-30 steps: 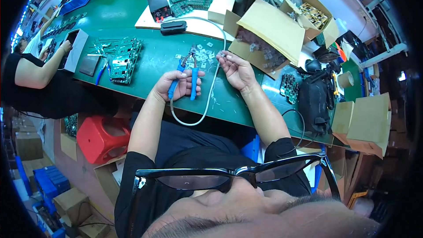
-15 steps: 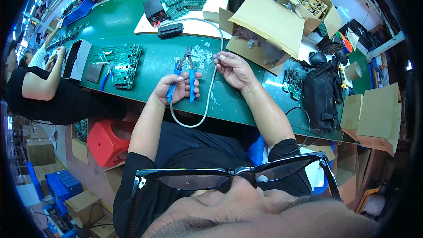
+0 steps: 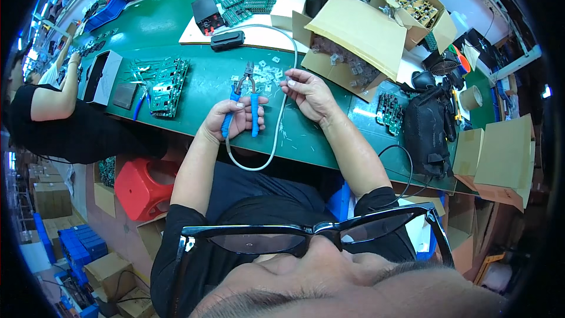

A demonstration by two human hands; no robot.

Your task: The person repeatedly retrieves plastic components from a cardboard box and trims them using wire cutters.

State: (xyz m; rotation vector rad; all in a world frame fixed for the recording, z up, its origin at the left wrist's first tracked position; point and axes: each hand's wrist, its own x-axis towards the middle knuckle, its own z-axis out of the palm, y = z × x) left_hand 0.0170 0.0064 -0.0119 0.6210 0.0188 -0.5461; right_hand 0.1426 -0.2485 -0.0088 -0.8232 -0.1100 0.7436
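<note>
My left hand is closed on pliers with blue ribbed handles. Their jaws point away from me and the handles are spread apart. A grey cable loops from the handle end past my right fingertips toward the back of the bench. My right hand is raised over the green bench top, thumb and fingertips pinched together. Whatever they hold is too small to make out. Small clear plastic pieces lie scattered just beyond the jaws and between the hands.
Green circuit boards and blue-handled cutters lie to the left. An open cardboard box of clear parts stands at the back right, with a black bag nearer. A red stool and a co-worker are at left.
My right hand has shifted slightly left and away from the cardboard box, its fingers still pinched. My left hand and the pliers have barely moved. The co-worker's arm has moved up a little.
</note>
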